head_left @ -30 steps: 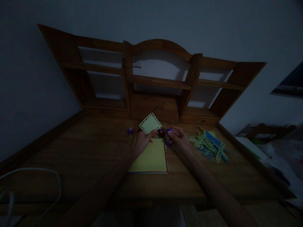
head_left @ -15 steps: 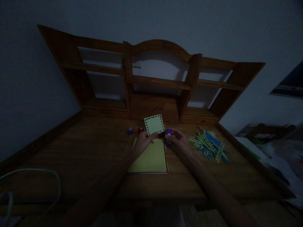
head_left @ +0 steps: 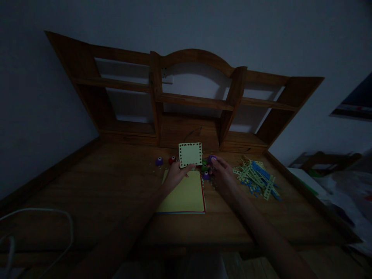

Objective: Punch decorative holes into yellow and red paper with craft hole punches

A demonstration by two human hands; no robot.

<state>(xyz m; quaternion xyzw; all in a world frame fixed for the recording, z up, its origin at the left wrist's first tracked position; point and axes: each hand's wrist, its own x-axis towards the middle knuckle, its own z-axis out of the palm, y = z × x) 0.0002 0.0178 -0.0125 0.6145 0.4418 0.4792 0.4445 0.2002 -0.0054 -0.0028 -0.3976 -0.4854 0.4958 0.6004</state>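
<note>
My left hand grips the lower edge of a small pale-yellow paper square, whose border is lined with punched holes. It is held up above a stack of yellow paper. To its right, my right hand closes around a purple craft punch, apart from the paper. A green punch and another purple punch lie just left of that hand. Behind my left hand sit a red punch and a further purple punch.
A tangled heap of punched yellow and blue paper strips lies on the right of the wooden desk. Tiny paper bits scatter around the punches. A wooden shelf unit stands at the back. A white cable curls at the left.
The paper square has turned to lie more level and come away from the punch. My right hand has tipped the purple punch and shifted slightly right.
</note>
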